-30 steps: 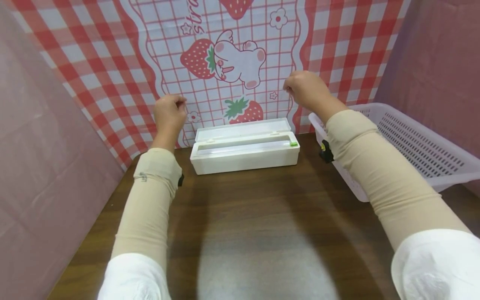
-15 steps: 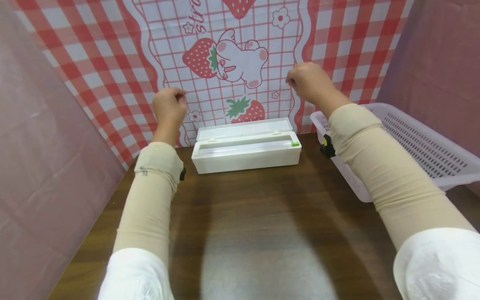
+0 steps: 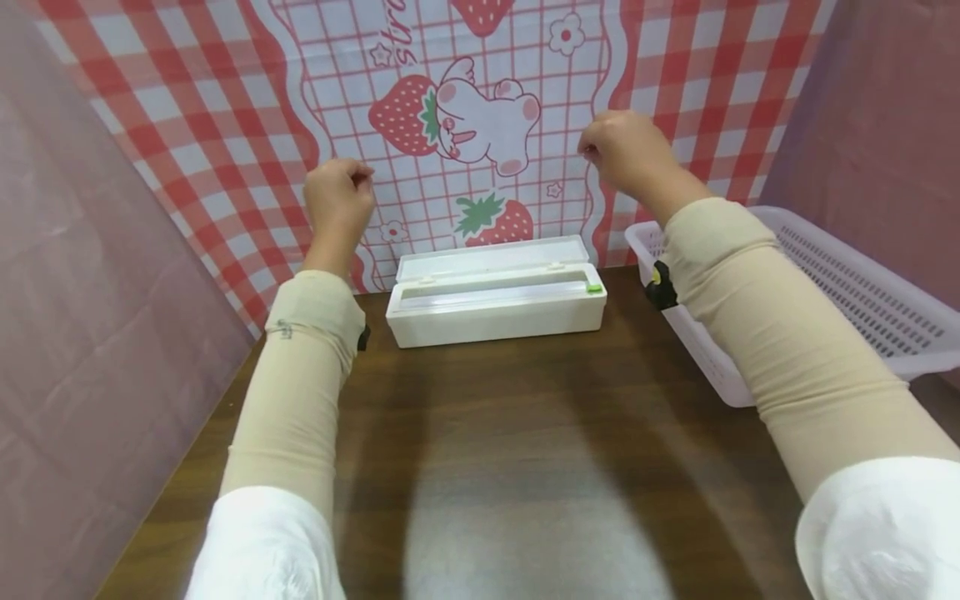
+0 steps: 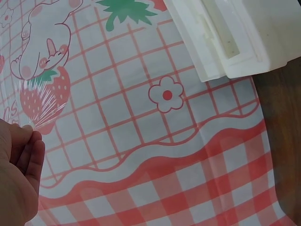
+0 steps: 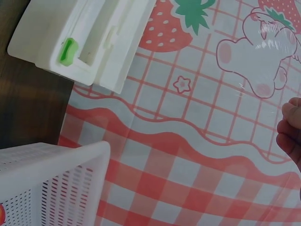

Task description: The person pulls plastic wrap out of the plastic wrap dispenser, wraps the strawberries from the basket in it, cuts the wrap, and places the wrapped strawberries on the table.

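Observation:
Both hands are raised in front of the patterned cloth, apart from each other. My left hand (image 3: 339, 200) pinches a sheet of clear cling film (image 4: 47, 101), whose bright creases fan out from the fingertips in the left wrist view. My right hand (image 3: 626, 150) pinches the other side; only faint glints of the film show in the right wrist view, and its edges cannot be made out. Below and between the hands, a white cling film dispenser (image 3: 498, 321) stands on the table with its lid (image 3: 491, 255) tipped back. A green slide cutter (image 5: 68, 52) sits at its right end.
A white perforated plastic basket (image 3: 862, 275) stands on the right, partly behind my right forearm. A sliver of something red (image 5: 2, 214) shows inside it. The red-checked strawberry cloth (image 3: 480, 125) hangs behind the brown wooden table (image 3: 487, 433). Pink cloth walls flank both sides.
Both hands have risen a little, still pinching the film. The dispenser and basket have shifted only slightly in the head view.

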The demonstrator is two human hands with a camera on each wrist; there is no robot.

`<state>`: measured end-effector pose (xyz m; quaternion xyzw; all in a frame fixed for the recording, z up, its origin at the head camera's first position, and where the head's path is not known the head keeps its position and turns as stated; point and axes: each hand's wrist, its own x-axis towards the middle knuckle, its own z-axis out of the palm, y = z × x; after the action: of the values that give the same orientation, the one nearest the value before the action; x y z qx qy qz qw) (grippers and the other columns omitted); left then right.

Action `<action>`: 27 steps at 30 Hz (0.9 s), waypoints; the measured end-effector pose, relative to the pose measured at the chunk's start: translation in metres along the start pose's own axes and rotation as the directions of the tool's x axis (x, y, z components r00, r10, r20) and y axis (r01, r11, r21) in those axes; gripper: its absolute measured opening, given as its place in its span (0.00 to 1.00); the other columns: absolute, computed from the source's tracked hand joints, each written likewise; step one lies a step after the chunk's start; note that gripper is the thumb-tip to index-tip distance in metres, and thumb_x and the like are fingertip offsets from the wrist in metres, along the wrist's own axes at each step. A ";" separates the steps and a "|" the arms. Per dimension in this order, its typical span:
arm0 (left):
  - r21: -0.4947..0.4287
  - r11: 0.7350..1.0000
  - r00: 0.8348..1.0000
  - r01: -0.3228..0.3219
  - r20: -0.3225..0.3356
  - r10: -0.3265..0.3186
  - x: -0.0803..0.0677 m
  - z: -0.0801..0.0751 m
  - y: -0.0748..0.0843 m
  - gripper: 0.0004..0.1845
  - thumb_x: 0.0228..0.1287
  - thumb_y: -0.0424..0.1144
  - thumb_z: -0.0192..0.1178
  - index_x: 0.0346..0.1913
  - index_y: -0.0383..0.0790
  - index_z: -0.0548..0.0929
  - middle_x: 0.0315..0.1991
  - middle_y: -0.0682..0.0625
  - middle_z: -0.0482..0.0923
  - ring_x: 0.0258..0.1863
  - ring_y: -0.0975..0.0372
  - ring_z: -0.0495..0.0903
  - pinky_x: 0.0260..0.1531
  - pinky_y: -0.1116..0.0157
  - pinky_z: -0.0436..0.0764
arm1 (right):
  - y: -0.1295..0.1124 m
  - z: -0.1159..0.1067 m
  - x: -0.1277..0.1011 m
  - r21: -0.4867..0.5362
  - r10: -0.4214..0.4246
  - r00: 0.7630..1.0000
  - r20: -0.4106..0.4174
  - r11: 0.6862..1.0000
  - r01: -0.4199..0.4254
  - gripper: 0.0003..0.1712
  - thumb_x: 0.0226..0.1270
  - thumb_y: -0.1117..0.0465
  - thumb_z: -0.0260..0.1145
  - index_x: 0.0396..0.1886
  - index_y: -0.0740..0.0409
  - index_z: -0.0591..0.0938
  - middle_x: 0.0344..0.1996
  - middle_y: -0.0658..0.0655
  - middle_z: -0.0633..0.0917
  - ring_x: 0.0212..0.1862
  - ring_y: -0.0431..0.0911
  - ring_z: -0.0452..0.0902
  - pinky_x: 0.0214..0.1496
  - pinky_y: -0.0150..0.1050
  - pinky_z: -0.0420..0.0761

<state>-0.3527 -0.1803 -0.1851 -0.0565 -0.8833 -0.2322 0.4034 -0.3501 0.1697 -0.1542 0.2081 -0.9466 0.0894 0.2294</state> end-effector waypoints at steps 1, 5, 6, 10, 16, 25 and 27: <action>-0.001 1.000 1.000 -0.006 -0.003 0.006 0.001 0.000 0.000 0.09 0.66 0.28 0.56 0.41 0.33 0.87 0.42 0.42 0.86 0.44 0.54 0.84 0.48 0.64 0.81 | 0.000 0.000 0.000 -0.003 -0.003 1.000 -0.006 1.000 0.003 0.12 0.71 0.71 0.58 0.50 0.70 0.81 0.46 0.68 0.81 0.51 0.62 0.75 0.56 0.53 0.77; 0.001 1.000 1.000 -0.001 -0.001 0.001 0.002 -0.002 0.003 0.09 0.66 0.28 0.56 0.41 0.33 0.87 0.43 0.42 0.86 0.44 0.54 0.84 0.47 0.64 0.81 | 0.001 -0.001 -0.001 -0.012 -0.038 0.998 -0.042 0.999 0.038 0.11 0.70 0.72 0.58 0.49 0.71 0.81 0.44 0.69 0.81 0.50 0.62 0.75 0.56 0.53 0.77; 0.001 1.000 1.000 0.002 -0.001 -0.002 0.002 -0.002 0.003 0.10 0.66 0.28 0.56 0.41 0.33 0.87 0.43 0.42 0.86 0.44 0.54 0.84 0.47 0.64 0.81 | 0.000 -0.002 -0.002 -0.014 -0.047 0.998 -0.050 0.999 0.047 0.11 0.70 0.72 0.57 0.48 0.72 0.81 0.44 0.70 0.81 0.50 0.63 0.75 0.56 0.53 0.77; 0.012 1.000 1.000 0.020 -0.002 -0.020 0.005 -0.005 0.006 0.10 0.66 0.29 0.56 0.42 0.33 0.87 0.43 0.43 0.86 0.44 0.55 0.84 0.47 0.64 0.80 | 0.000 -0.005 -0.001 -0.019 -0.062 0.996 -0.070 0.998 0.060 0.11 0.71 0.72 0.56 0.48 0.73 0.80 0.44 0.70 0.80 0.50 0.63 0.75 0.56 0.54 0.77; 0.006 1.000 1.000 0.016 -0.025 -0.015 0.008 -0.009 0.008 0.10 0.65 0.28 0.56 0.41 0.32 0.87 0.42 0.42 0.86 0.43 0.54 0.83 0.48 0.63 0.80 | 0.002 -0.009 0.001 -0.034 -0.079 0.990 -0.115 0.997 0.076 0.10 0.71 0.72 0.56 0.45 0.75 0.80 0.43 0.71 0.81 0.49 0.64 0.76 0.55 0.54 0.77; -0.003 1.000 0.998 0.018 -0.052 -0.018 0.013 -0.014 0.014 0.10 0.68 0.29 0.55 0.43 0.32 0.87 0.44 0.42 0.85 0.46 0.55 0.83 0.49 0.67 0.79 | 0.003 -0.015 0.007 -0.051 -0.058 0.990 -0.129 0.997 0.052 0.11 0.72 0.71 0.55 0.45 0.74 0.80 0.43 0.71 0.81 0.49 0.64 0.76 0.56 0.54 0.76; -0.006 1.000 0.998 0.013 -0.054 -0.013 0.013 -0.015 0.015 0.10 0.67 0.29 0.55 0.43 0.32 0.87 0.44 0.42 0.85 0.46 0.55 0.83 0.49 0.67 0.79 | 0.003 -0.015 0.008 -0.049 -0.060 0.988 -0.141 0.997 0.053 0.10 0.71 0.71 0.55 0.44 0.73 0.80 0.43 0.71 0.81 0.49 0.64 0.76 0.56 0.54 0.76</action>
<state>-0.3471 -0.1751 -0.1613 -0.0456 -0.8716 -0.2389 0.4256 -0.3519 0.1737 -0.1380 0.2227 -0.9234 0.0759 0.3033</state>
